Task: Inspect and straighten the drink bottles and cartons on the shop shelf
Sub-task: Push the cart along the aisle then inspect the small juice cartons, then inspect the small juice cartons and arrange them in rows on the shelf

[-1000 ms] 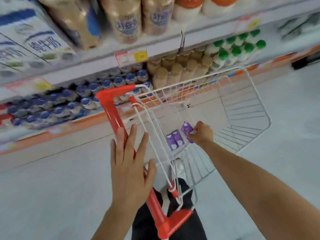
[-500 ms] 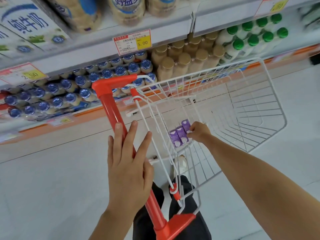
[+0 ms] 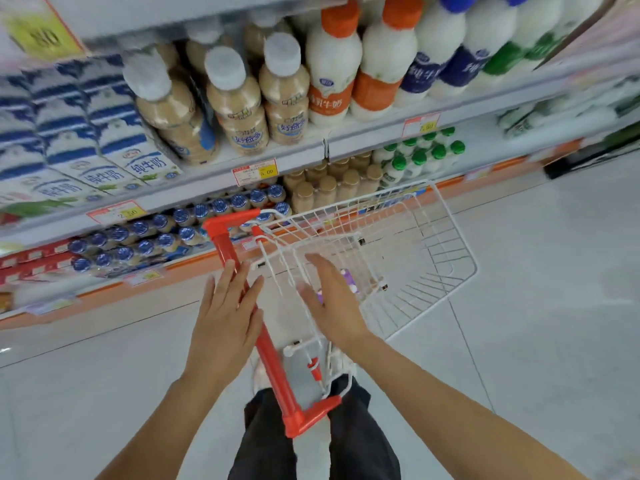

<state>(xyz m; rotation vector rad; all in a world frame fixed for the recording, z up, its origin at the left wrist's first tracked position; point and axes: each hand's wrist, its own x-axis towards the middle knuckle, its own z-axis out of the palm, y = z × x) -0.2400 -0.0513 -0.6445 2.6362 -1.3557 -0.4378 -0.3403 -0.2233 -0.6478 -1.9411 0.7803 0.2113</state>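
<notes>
Head view: left hand [image 3: 227,315] flat, fingers spread, on red cart handle [image 3: 242,296]; right hand [image 3: 334,303] spread, empty, over wire basket [image 3: 446,244]. Beige bottles [image 3: 239,109] on shelf [image 3: 277,159] ahead, some leaning. Likely full, heavy, slick plastic; grip mid-body.

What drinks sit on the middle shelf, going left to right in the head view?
Blue-and-white cartons → beige bottles with white caps → white bottles with orange caps → white bottles with blue labels → a white bottle with a green label.
</notes>
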